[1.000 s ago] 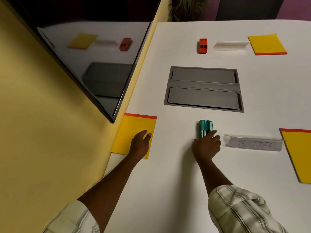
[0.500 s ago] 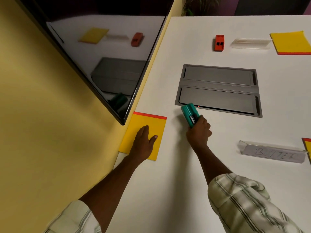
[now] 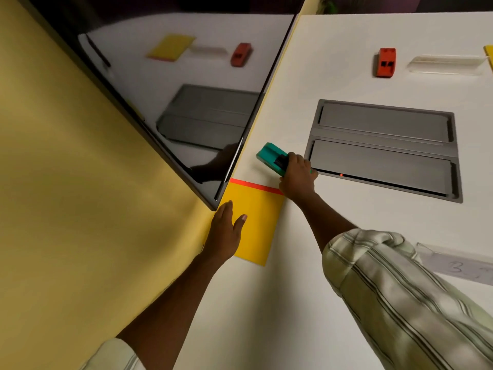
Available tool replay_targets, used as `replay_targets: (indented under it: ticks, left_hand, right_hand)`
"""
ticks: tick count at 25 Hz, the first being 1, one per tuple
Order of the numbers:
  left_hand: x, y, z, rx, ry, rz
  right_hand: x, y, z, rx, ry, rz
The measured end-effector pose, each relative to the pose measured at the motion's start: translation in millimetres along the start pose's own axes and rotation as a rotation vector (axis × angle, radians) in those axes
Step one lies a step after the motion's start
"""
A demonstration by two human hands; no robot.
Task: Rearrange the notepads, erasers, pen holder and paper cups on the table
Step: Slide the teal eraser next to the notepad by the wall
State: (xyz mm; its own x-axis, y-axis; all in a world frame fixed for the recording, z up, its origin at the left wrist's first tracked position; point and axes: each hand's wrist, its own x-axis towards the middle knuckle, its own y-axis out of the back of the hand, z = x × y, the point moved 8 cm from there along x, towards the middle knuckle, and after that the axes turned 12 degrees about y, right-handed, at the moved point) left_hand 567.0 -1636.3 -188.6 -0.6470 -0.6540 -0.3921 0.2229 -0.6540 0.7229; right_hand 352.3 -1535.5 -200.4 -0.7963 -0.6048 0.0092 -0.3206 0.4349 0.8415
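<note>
The white bench carried all items. A dark screen stood along its left edge. A grey recessed hatch sat at bench centre. The yellow notepad, red strip at its far edge, lay at the bench's left edge, below the screen's corner. The left hand rested flat on the notepad, fingers straight. The right hand gripped the green eraser, fingers curled round it, just beyond the notepad and beside the hatch's near left corner. Contact between eraser and bench could not be determined. The red eraser lay beyond the hatch.
</note>
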Motion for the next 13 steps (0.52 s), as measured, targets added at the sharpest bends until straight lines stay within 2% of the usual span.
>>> replay_targets:
  ticks: [3,8,13]
  left_hand:
    - [5,-1,-3,-0.008,0.013,0.013]
    - [5,-6,0,-0.013,0.003,0.033]
    - [2,-12,13,0.001,-0.017,0.041]
  right_hand:
    - [12,-7,-10,0.005,0.029,-0.017]
    - [-7,-9,2,0.116,-0.050,0.071]
    - [-12,-4,10,0.040,0.034,0.005]
